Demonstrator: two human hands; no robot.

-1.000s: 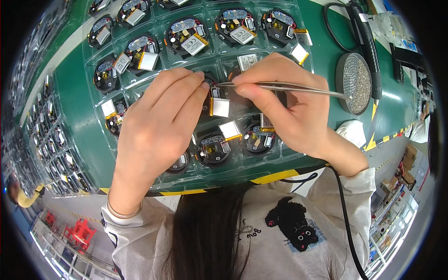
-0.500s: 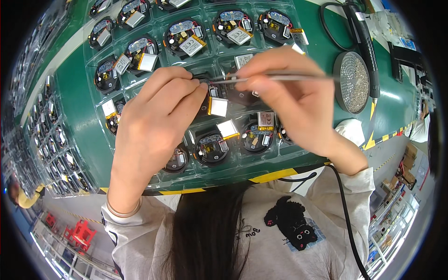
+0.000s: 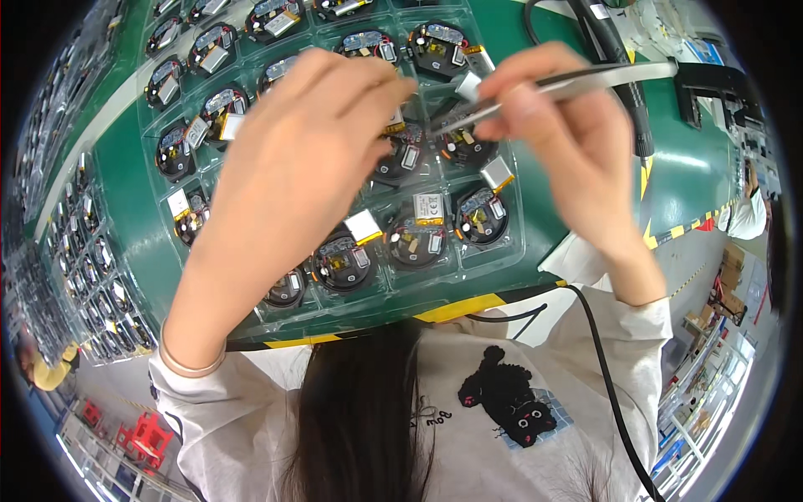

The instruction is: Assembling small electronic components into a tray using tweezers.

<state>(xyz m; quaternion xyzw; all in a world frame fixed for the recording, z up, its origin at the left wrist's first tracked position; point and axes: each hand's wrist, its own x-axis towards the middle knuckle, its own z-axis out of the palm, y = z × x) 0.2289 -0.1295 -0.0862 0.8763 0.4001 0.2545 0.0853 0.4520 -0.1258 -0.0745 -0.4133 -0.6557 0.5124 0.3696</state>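
Note:
A clear plastic tray [image 3: 519,219] holds rows of round black housings with small circuit boards and silvery pouch batteries. My right hand [image 3: 565,134] grips metal tweezers [image 3: 623,77]. Their tips point down-left, between a housing [image 3: 400,163] in the middle and another housing [image 3: 468,149] to its right. Whether the tips touch anything, I cannot make out. Over the middle of the tray hovers my left hand [image 3: 305,155], its thumb and forefinger apart with nothing visible between them. It hides several housings. A loose-lying battery [image 3: 363,227] shows just beyond its wrist side.
A black-handled tool [image 3: 615,71] with a cord lies at the right, beside a black stand [image 3: 719,88]. More loaded trays [image 3: 100,268] stand at the left. Yellow-black tape [image 3: 460,308] marks the near table edge, where a black cable [image 3: 604,360] hangs down. Red stools [image 3: 149,439] are on the floor.
My left hand has moved up and its fingers have come away from a housing. My right hand has shifted slightly right, the tweezers now slanting. The tray sits farther left in the view.

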